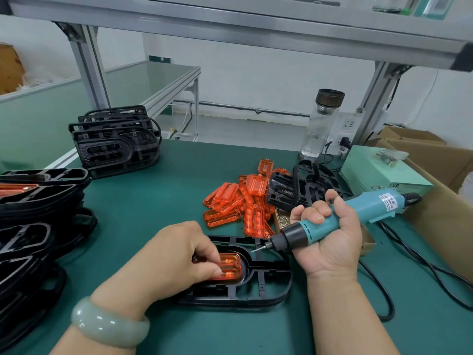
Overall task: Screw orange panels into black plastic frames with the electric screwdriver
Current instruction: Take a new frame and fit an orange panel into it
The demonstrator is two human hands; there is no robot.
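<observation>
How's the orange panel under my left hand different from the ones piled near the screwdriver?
The seated panel lies flat inside the black frame, held by the left hand; the loose panels lie heaped on the mat, overlapping, tilted, untouched. Both are translucent orange.

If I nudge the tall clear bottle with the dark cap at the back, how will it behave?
The tall clear bottle looks narrow and top-heavy under its wide dark cap, so it probably tips easily. It seems nearly empty, so likely light. If glass, it may break.
</observation>
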